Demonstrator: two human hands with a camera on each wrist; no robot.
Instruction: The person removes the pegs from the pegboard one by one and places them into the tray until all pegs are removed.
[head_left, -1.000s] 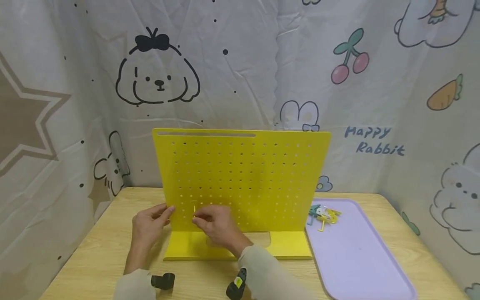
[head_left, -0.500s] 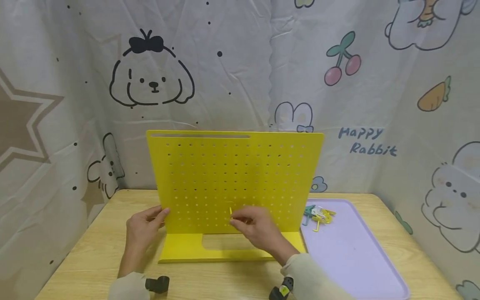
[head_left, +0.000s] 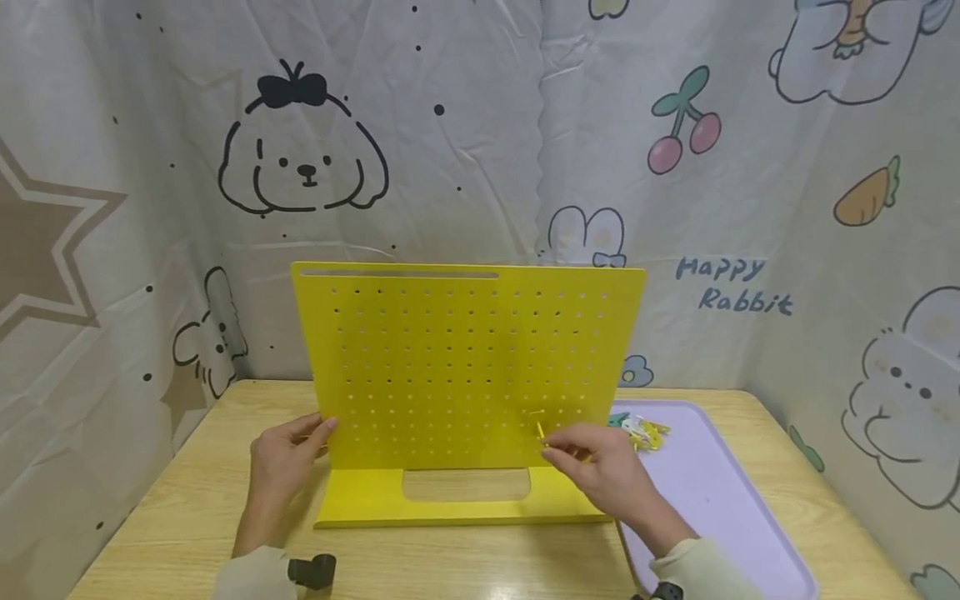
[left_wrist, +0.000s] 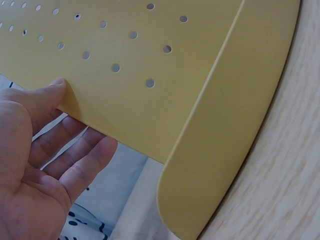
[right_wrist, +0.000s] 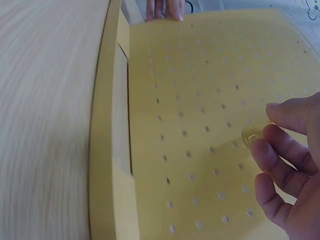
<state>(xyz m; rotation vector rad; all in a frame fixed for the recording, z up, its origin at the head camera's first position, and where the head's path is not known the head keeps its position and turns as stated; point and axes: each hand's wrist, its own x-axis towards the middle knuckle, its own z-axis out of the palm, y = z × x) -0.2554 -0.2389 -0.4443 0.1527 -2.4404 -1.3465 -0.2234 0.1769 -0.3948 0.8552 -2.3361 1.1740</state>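
A yellow pegboard (head_left: 465,337) stands upright on its own foot on the wooden table. My left hand (head_left: 281,458) grips its left edge low down; in the left wrist view the thumb lies on the front face and the other fingers reach behind the edge. In front of the board's lower right part, my right hand (head_left: 603,467) pinches a small yellow hook (head_left: 540,430) between thumb and fingers. The right wrist view shows the hook's rounded end (right_wrist: 248,136) near the holes, the rest covered by fingers.
To the right of the board lies a lilac tray (head_left: 716,508), with a small pile of yellow, white and green hooks (head_left: 648,434) at its far left corner. A cutout (head_left: 465,484) opens in the board's foot. A printed curtain (head_left: 480,142) hangs behind the table.
My right hand has moved rightward across the board's front with the yellow hook, from the lower left to the lower right. The left hand stays on the board's left edge.
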